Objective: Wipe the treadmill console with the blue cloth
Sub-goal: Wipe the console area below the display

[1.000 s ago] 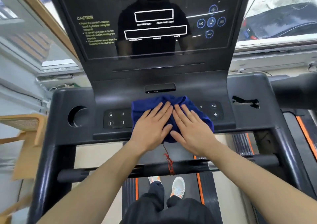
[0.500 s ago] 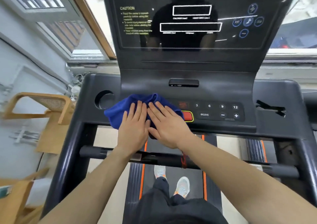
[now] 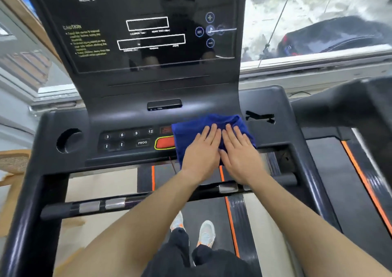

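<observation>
The black treadmill console (image 3: 127, 115) fills the middle of the head view, with a dark display panel (image 3: 148, 32) rising above a row of buttons. A blue cloth (image 3: 191, 132) lies on the right part of the button panel, just right of the red stop button (image 3: 165, 142). My left hand (image 3: 201, 151) and my right hand (image 3: 239, 153) lie flat side by side on the cloth, fingers pointing away from me, pressing it onto the console. The buttons under the cloth are hidden.
A round cup holder (image 3: 69, 141) is at the console's left end. A black handlebar (image 3: 95, 205) crosses below my forearms. A wooden chair (image 3: 12, 160) stands at the left. Another treadmill (image 3: 360, 170) is at the right. A window is behind the console.
Both hands have slid the cloth from the left part of the button panel to its right part. The left number buttons and red button are now uncovered.
</observation>
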A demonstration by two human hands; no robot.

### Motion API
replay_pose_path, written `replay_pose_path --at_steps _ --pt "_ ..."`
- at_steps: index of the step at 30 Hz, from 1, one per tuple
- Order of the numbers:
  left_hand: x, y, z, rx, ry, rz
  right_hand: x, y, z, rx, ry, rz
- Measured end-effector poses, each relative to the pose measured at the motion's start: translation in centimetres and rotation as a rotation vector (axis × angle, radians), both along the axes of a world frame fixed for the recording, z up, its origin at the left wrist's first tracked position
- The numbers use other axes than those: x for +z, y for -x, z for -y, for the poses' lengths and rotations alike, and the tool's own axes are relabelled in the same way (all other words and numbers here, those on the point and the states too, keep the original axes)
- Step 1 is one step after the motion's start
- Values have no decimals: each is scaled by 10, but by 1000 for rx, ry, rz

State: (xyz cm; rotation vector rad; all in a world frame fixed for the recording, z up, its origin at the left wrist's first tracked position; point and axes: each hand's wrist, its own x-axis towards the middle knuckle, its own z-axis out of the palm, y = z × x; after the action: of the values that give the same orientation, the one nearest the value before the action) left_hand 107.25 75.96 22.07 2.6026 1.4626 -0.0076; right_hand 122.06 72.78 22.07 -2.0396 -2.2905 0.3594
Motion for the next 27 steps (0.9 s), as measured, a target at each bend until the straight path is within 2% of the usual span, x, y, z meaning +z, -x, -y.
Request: replay_pose_path --at_steps 4,7,11,18,24,27 --pt "11 7 -2 209 31 351 -8 6 5 14 -148 -96" --pt "15 12 -19 383 34 347 -3 12 -4 -8 -233 -151" --pt "22 13 -25 407 34 273 14 12 -22 -91 -235 -214" --pt "51 30 -3 396 61 465 31 3 -38 -112 -139 -322" --pt "77 75 26 527 169 607 62 14 -17 -109 -58 -602" --pt "84 106 40 548 287 756 84 37 -7 -162 -46 -832"
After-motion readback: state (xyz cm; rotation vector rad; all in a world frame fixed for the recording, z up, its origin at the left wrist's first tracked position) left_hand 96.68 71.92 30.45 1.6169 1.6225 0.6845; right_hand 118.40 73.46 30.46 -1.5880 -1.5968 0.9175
